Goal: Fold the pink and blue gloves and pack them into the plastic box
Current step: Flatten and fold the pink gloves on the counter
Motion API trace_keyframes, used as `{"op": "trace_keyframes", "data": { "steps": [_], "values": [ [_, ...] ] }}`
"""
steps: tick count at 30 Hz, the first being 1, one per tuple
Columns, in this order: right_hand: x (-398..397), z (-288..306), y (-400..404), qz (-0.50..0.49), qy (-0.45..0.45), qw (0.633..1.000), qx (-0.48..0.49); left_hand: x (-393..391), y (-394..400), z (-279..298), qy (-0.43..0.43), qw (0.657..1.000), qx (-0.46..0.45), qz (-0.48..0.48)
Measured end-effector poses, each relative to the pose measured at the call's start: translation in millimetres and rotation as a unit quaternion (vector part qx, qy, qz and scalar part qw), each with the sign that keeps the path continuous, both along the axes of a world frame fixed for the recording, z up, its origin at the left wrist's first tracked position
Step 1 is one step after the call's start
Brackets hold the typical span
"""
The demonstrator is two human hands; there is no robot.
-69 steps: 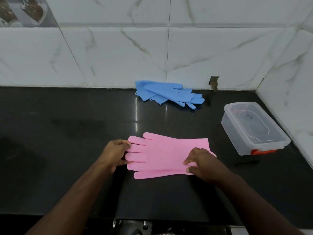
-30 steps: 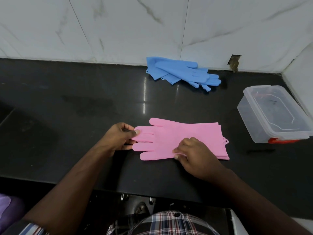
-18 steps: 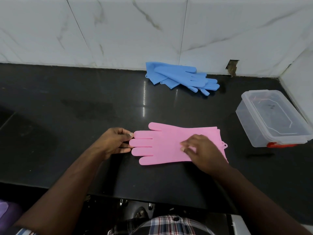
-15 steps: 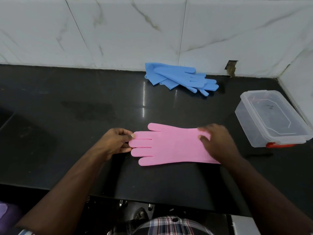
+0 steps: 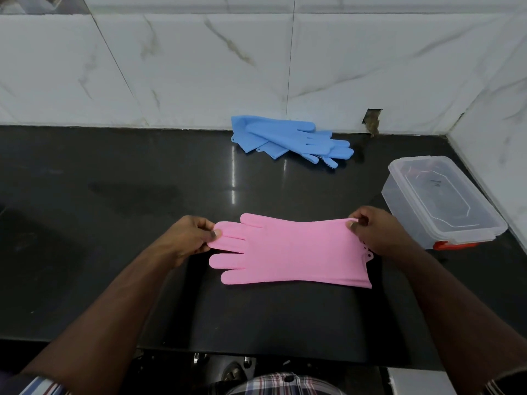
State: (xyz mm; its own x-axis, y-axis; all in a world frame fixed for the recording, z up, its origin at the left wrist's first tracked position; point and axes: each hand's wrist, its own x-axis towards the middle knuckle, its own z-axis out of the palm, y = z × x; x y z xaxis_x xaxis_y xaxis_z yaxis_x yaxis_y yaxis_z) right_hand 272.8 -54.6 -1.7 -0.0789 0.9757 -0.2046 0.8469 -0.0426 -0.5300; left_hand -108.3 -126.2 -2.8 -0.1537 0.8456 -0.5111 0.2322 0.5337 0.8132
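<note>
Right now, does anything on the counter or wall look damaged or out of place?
Yes: the wall tile has a broken, ragged hole at its base, just right of the blue gloves. The plastic box still has its lid on. Nothing spilled.

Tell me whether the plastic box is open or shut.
Shut: the clear lid sits flat on the plastic box, its red latch down.

A glossy black desk (image 5: 119,195) runs along a wall of white marble-look tiles (image 5: 185,69) with grey-brown veins. A second tiled wall (image 5: 496,115) meets it at the right corner. A chipped hole (image 5: 372,122) breaks the tile base. Light streaks (image 5: 233,178) reflect off the surface.
</note>
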Motion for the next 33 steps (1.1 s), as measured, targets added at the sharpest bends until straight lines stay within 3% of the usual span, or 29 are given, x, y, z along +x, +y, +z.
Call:
{"op": "trace_keyframes", "data": {
  "steps": [10, 14, 17, 23, 30, 33],
  "values": [
    [-3, 4, -21, -0.04, 0.06, 0.995, 0.067, 1, 11, 0, 0.028, 0.998, 0.051, 0.005],
    [-2, 2, -30, -0.1, 0.172, 0.979, -0.031, -3, 5, -6, -0.002, 0.998, 0.043, 0.035],
    [2, 3, -33, -0.104, 0.193, 0.97, -0.106, -6, -2, -10, -0.05, 0.997, 0.03, 0.044],
    [4, 0, -39, -0.11, 0.288, 0.948, -0.075, -3, -7, -11, -0.073, 0.994, 0.037, 0.077],
    [11, 0, -48, -0.134, 0.325, 0.935, -0.043, 8, 0, -8, -0.062, 0.99, 0.061, 0.11],
    [16, -3, -46, -0.141, 0.337, 0.928, -0.075, 10, 2, -10, -0.049, 0.992, 0.053, 0.1]
  ]
}}
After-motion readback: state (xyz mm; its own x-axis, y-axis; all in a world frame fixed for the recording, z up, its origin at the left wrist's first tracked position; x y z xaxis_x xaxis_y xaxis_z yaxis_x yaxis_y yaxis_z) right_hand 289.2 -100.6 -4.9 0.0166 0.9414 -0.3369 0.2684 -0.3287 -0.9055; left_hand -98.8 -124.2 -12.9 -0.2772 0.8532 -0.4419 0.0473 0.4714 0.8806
